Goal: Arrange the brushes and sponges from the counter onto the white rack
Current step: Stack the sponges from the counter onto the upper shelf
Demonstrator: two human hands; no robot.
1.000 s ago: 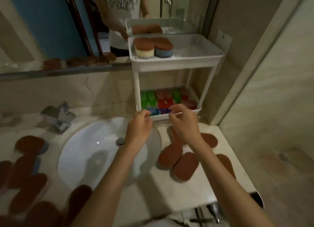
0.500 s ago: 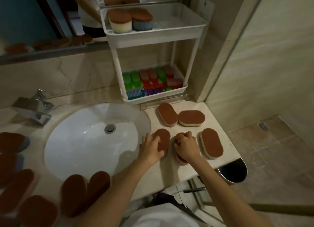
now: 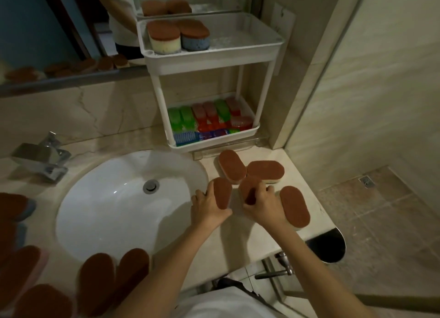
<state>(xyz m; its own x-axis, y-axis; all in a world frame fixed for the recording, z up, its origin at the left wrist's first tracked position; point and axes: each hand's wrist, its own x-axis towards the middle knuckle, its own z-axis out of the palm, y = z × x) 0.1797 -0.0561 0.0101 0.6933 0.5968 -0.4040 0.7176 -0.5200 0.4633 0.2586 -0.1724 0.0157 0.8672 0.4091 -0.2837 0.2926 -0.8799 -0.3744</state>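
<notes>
The white rack stands at the back of the counter. Its top shelf holds two stacked sponge piles. Its bottom shelf is filled with coloured brushes. My left hand grips a brown-topped sponge just right of the sink. My right hand closes around another brown sponge beside it. Three more brown sponges lie on the counter nearby: one, one and one.
A white sink with a chrome faucet fills the counter's middle. Several brown sponges lie along the left and front edge. A mirror lies behind. The counter ends at right above a tiled floor.
Both hands came back from the rack's bottom shelf down to the counter and closed on two brown sponges, which are now lifted slightly. The view dropped lower.
</notes>
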